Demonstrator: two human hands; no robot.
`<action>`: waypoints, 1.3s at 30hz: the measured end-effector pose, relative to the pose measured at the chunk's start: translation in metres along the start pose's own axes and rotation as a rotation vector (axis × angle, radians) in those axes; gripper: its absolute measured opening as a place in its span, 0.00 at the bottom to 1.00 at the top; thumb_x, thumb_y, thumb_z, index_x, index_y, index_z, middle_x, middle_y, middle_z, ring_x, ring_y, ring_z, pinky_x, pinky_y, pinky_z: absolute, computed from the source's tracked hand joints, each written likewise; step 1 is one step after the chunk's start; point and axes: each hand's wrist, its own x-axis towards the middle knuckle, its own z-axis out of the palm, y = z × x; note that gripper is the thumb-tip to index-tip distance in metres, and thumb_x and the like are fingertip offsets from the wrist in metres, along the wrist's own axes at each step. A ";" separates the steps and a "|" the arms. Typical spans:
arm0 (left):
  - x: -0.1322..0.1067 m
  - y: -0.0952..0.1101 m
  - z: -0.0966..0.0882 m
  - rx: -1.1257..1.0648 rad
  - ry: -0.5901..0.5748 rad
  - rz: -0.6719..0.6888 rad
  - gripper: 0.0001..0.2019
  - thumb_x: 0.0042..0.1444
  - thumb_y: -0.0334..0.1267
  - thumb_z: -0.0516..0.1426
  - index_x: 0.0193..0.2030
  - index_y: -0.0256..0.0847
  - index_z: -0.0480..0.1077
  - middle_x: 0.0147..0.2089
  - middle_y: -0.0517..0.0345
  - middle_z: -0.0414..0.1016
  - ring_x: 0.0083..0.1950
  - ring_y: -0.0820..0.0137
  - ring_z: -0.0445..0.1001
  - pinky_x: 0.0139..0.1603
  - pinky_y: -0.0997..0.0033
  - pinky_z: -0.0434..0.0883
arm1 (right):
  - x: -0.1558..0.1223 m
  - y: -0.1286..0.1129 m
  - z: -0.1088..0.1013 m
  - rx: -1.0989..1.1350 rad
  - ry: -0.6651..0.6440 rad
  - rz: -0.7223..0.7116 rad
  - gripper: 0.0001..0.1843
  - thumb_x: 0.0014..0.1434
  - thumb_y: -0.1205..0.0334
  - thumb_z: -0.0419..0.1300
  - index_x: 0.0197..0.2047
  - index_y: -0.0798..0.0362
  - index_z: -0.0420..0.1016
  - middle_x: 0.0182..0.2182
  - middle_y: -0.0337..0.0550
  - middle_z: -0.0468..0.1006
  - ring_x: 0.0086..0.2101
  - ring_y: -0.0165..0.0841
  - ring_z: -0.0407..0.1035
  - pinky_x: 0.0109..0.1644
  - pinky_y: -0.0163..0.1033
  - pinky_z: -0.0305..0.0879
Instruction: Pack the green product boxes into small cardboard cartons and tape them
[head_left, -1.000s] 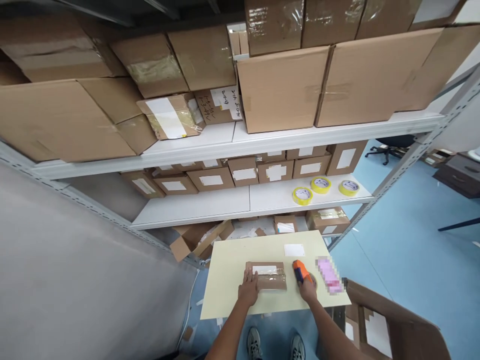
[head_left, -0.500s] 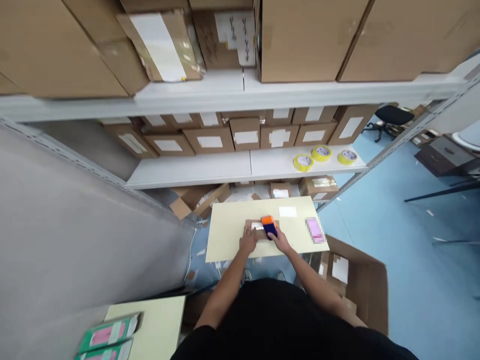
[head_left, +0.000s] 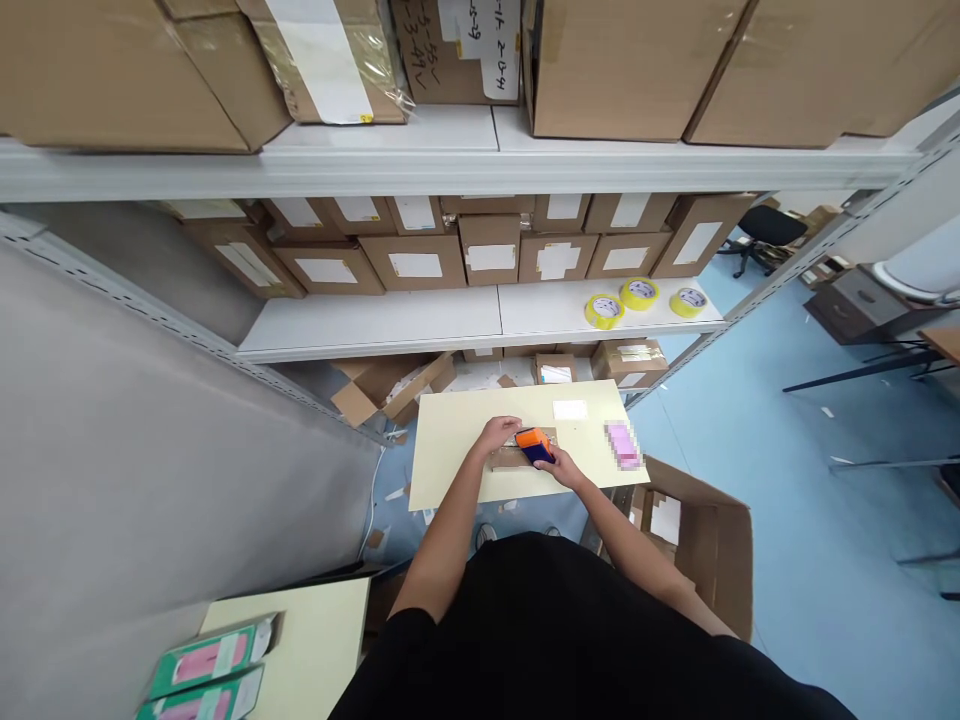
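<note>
A small flat cardboard box (head_left: 511,458) lies on the pale yellow table (head_left: 450,440) in front of me. My right hand (head_left: 562,467) is closed around a hand-held device (head_left: 533,445), orange on top and dark blue below, tilted over the box's right half. My left hand (head_left: 498,434) is just above the box's far left edge, beside the device. Its fingers are bent together and point right; whatever is between them is too small to tell. A white card (head_left: 570,410) and a blurred-out pink item (head_left: 623,446) lie to the right.
Shelves ahead hold cardboard boxes (head_left: 417,265) and yellow tape rolls (head_left: 604,311). An open carton (head_left: 727,560) stands on the floor at the right. Green-and-pink packets (head_left: 214,655) lie on a second table (head_left: 322,625) at the lower left. A grey wall is on the left.
My left hand has lifted off the box's left part and moved to its far edge, fingers drawn together. The device in my right hand has tilted and shifted slightly left.
</note>
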 end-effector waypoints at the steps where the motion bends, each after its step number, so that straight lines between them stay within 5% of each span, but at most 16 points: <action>1: 0.003 0.002 -0.002 -0.003 -0.041 -0.016 0.14 0.61 0.43 0.63 0.47 0.36 0.83 0.51 0.48 0.86 0.53 0.61 0.81 0.59 0.63 0.75 | -0.001 0.000 0.000 -0.003 0.003 0.004 0.26 0.57 0.41 0.69 0.51 0.51 0.79 0.43 0.44 0.83 0.44 0.43 0.75 0.55 0.49 0.71; 5: 0.007 0.003 -0.007 0.006 -0.057 -0.026 0.11 0.54 0.44 0.68 0.36 0.36 0.82 0.39 0.51 0.86 0.43 0.63 0.81 0.50 0.64 0.77 | -0.002 -0.002 0.001 -0.073 0.018 0.018 0.27 0.58 0.42 0.68 0.54 0.50 0.78 0.46 0.46 0.84 0.46 0.46 0.76 0.56 0.52 0.72; 14: -0.002 0.008 0.000 0.013 0.077 0.034 0.15 0.53 0.49 0.68 0.33 0.37 0.82 0.35 0.52 0.85 0.37 0.66 0.79 0.43 0.68 0.75 | -0.005 -0.027 -0.006 -0.276 0.076 0.063 0.27 0.63 0.37 0.60 0.51 0.51 0.77 0.43 0.46 0.83 0.42 0.44 0.76 0.50 0.47 0.72; 22: -0.028 0.008 0.011 0.003 0.373 0.086 0.14 0.57 0.50 0.66 0.31 0.40 0.83 0.34 0.51 0.85 0.38 0.64 0.81 0.41 0.69 0.74 | 0.003 -0.044 -0.023 -0.318 0.053 0.063 0.27 0.61 0.33 0.61 0.45 0.49 0.77 0.37 0.41 0.81 0.38 0.41 0.75 0.46 0.43 0.71; 26: -0.036 0.000 -0.004 -0.025 0.570 0.064 0.13 0.58 0.47 0.64 0.30 0.41 0.81 0.32 0.54 0.84 0.36 0.66 0.80 0.40 0.70 0.73 | 0.007 -0.053 -0.039 -0.352 -0.018 0.065 0.27 0.60 0.34 0.62 0.47 0.49 0.78 0.41 0.43 0.83 0.41 0.42 0.76 0.48 0.44 0.71; 32: -0.048 -0.023 -0.037 -0.071 0.680 0.012 0.14 0.55 0.49 0.65 0.27 0.41 0.78 0.30 0.55 0.82 0.33 0.67 0.78 0.39 0.70 0.73 | 0.004 -0.064 -0.060 -0.469 -0.130 0.139 0.26 0.62 0.36 0.61 0.46 0.50 0.80 0.40 0.43 0.84 0.41 0.41 0.77 0.47 0.41 0.70; 39: -0.056 -0.079 -0.020 -0.218 0.779 -0.201 0.18 0.54 0.53 0.64 0.21 0.42 0.74 0.25 0.54 0.79 0.31 0.65 0.77 0.39 0.68 0.74 | 0.038 -0.082 -0.044 -0.988 -0.154 0.145 0.31 0.66 0.32 0.57 0.50 0.50 0.82 0.41 0.49 0.86 0.45 0.44 0.79 0.48 0.39 0.67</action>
